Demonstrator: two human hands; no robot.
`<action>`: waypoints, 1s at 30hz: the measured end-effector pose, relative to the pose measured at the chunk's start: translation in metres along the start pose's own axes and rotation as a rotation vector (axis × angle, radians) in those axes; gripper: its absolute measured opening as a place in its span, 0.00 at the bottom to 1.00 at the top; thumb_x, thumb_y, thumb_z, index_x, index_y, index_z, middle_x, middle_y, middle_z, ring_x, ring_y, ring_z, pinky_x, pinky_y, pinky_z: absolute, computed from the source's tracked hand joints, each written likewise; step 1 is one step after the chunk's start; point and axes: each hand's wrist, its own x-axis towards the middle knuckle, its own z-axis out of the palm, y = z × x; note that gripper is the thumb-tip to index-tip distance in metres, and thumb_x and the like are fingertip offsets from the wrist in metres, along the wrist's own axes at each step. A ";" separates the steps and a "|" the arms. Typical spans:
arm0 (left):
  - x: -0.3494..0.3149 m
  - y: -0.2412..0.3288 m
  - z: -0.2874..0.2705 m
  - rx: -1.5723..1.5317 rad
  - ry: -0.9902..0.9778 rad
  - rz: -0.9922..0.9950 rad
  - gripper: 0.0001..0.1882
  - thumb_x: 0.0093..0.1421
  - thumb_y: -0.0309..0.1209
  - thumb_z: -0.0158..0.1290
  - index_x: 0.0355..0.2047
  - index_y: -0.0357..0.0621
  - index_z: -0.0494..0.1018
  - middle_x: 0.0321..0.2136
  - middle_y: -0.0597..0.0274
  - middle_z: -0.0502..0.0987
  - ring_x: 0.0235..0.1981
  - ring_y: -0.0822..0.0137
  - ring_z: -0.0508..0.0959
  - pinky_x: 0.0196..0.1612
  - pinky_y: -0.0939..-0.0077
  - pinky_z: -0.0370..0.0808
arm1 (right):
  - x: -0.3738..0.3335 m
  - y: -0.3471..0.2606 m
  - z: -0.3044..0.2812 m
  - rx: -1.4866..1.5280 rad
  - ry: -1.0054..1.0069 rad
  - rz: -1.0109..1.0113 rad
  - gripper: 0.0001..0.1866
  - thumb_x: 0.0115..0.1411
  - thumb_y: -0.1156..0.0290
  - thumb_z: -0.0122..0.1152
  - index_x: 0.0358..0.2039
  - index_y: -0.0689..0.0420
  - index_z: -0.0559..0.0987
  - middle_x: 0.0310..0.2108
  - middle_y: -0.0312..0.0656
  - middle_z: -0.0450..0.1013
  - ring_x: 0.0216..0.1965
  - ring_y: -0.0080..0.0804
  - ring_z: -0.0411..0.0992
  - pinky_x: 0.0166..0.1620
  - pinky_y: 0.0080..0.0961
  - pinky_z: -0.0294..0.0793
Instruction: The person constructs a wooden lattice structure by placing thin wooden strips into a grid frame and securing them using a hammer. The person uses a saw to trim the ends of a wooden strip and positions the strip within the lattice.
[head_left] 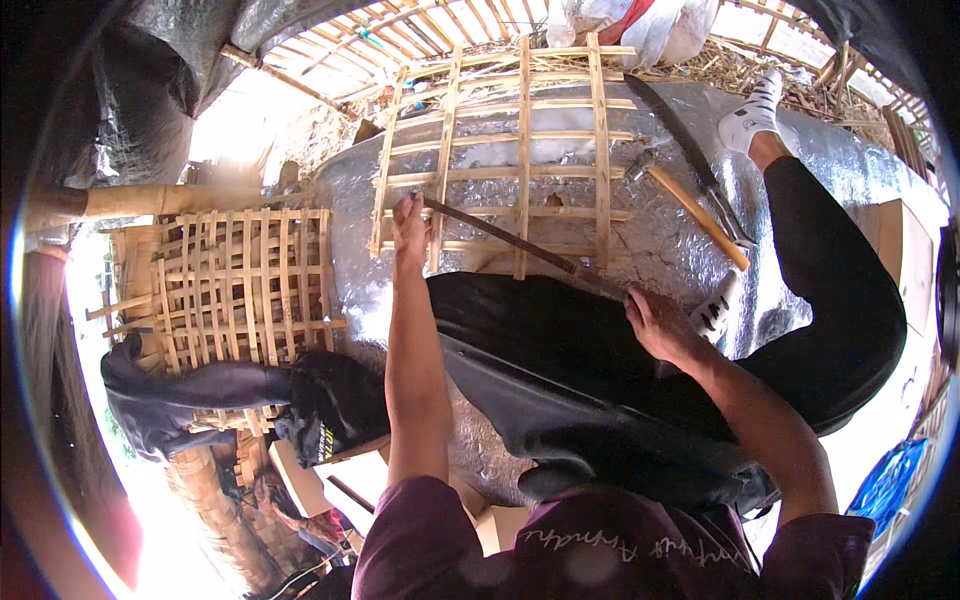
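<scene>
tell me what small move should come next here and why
Perhaps steady the slatted frame with the left hand before moving the long dark bar: that hand is at the frame's near-left corner, beside one end of the bar, while the right hand holds the other.

a sheet (silvery) carries a lattice, hammer and dark blade.

Upper garment: dark purple short-sleeved fabric shirt, with pale, thin, script-like lettering across the chest. Sleeves end above the elbows; forearms are bare, as are the left hand and right hand. Lower garment: plain black cloth trousers, one hem ending above the ankle. Footwear: white socks bearing dark markings.
</scene>
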 end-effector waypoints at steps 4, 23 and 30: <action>-0.005 -0.007 0.026 0.108 0.122 0.109 0.35 0.58 0.37 0.58 0.61 0.51 0.53 0.50 0.62 0.66 0.37 0.68 0.72 0.33 0.71 0.71 | -0.012 0.006 -0.035 -0.023 -0.216 0.117 0.12 0.59 0.70 0.52 0.40 0.64 0.74 0.33 0.51 0.72 0.30 0.46 0.73 0.32 0.38 0.74; 0.005 -0.012 -0.007 0.891 0.184 0.422 0.19 0.53 0.36 0.61 0.44 0.44 0.73 0.47 0.56 0.73 0.47 0.58 0.73 0.49 0.66 0.69 | -0.018 -0.003 -0.021 -0.234 -0.210 0.086 0.22 0.54 0.52 0.58 0.25 0.63 0.76 0.15 0.52 0.72 0.19 0.50 0.74 0.25 0.43 0.75; -0.025 0.003 0.013 0.982 0.306 0.293 0.24 0.50 0.46 0.63 0.44 0.52 0.73 0.38 0.60 0.76 0.41 0.59 0.76 0.42 0.59 0.72 | -0.004 -0.018 -0.036 -0.273 -0.346 0.311 0.25 0.54 0.48 0.56 0.25 0.62 0.80 0.20 0.53 0.75 0.24 0.50 0.76 0.31 0.44 0.76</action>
